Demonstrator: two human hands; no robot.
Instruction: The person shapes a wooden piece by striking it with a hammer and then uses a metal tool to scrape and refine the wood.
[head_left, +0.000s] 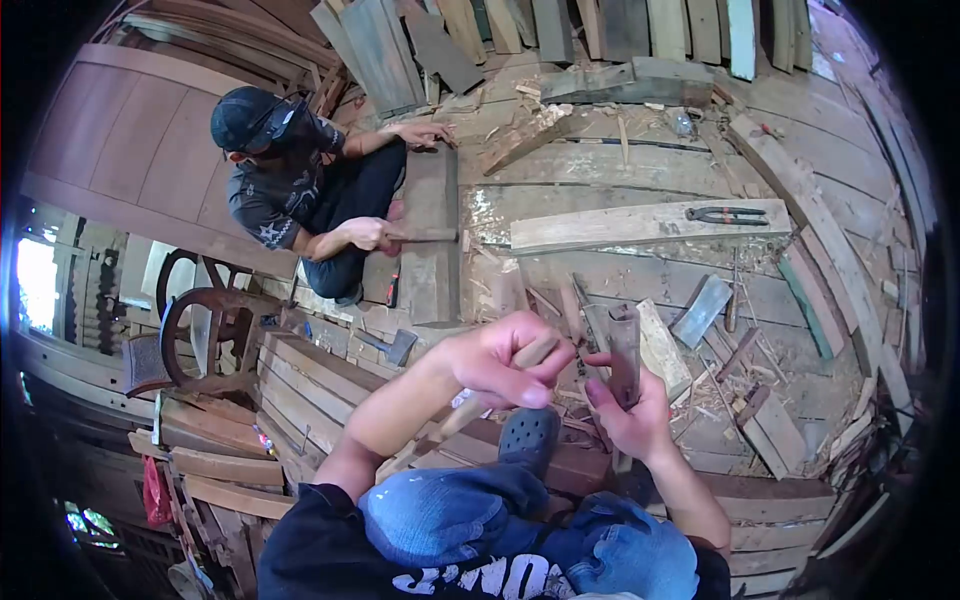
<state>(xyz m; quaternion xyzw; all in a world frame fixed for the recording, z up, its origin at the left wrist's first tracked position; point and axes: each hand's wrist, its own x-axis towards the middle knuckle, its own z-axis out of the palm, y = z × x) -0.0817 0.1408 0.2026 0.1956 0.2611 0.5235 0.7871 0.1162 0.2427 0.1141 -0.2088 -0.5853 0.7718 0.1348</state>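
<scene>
My left hand [505, 360] is closed round a light wooden stick [445, 428], which slants down toward my lap. One end of the stick pokes out past my curled fingers. Close beside it, my right hand [640, 410] grips a narrow dark wooden piece [625, 350], held nearly upright with the thumb along its near side. My two hands are almost together above the floor, in front of my knees. Below them shows a dark perforated clog [528, 438] on my foot.
A person [310, 180] sits at the left with hands at a thick timber [430, 240]. Pincers [727, 215] lie on a long plank [640, 228]. A hatchet-like tool [395, 346] and a red-and-black-handled tool [392, 290] rest nearby. Offcuts and shavings litter the plank floor [620, 175].
</scene>
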